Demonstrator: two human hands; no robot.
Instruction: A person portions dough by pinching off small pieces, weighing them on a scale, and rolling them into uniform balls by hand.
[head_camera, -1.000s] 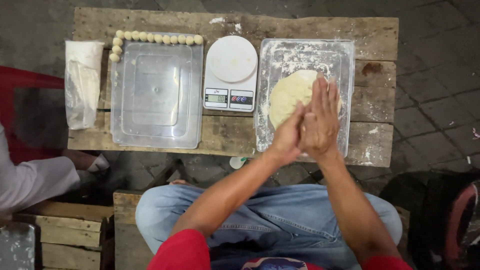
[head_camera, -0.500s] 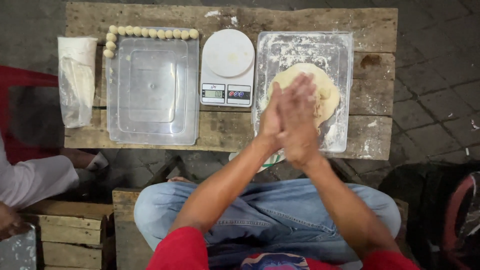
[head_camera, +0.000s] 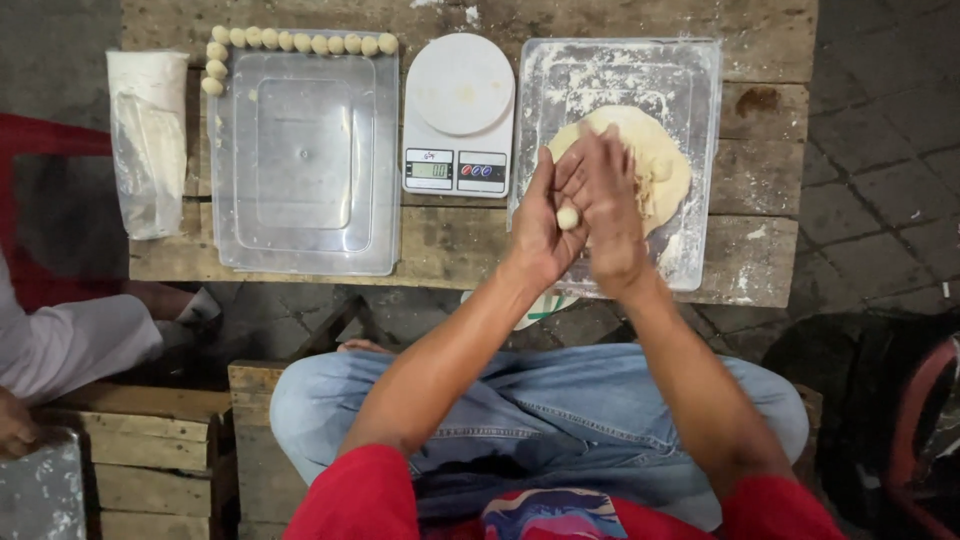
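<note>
Above tray's (head_camera: 700, 150) near edge, dough ball (head_camera: 567, 217) between flat palms (left hand (head_camera: 543, 228), right hand (head_camera: 610, 222)).

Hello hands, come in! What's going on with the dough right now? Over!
Left hand and right hand pressed palm to palm around small pale round dough ball. Flat pale dough mass on floured clear plastic tray beneath. Nothing blocking.
</note>
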